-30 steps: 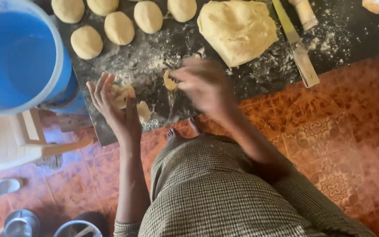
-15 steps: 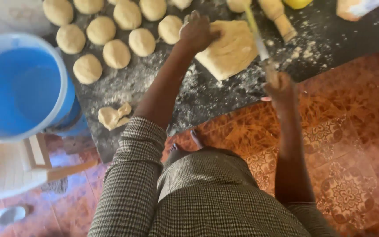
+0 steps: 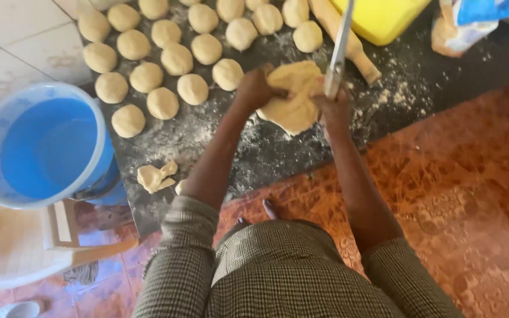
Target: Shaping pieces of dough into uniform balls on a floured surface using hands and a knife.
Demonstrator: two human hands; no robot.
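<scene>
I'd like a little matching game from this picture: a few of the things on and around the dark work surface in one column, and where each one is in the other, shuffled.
Things:
1. big dough lump
2. knife
3. blue bucket
4. small dough scraps

Places:
A. standing off the left edge of the floured surface
B. gripped by the right hand
C. lying alone near the front edge of the surface
D. pressed under the left hand, below the rows of dough balls

Pairs: 1-D, 2-B, 3-A, 4-C
</scene>
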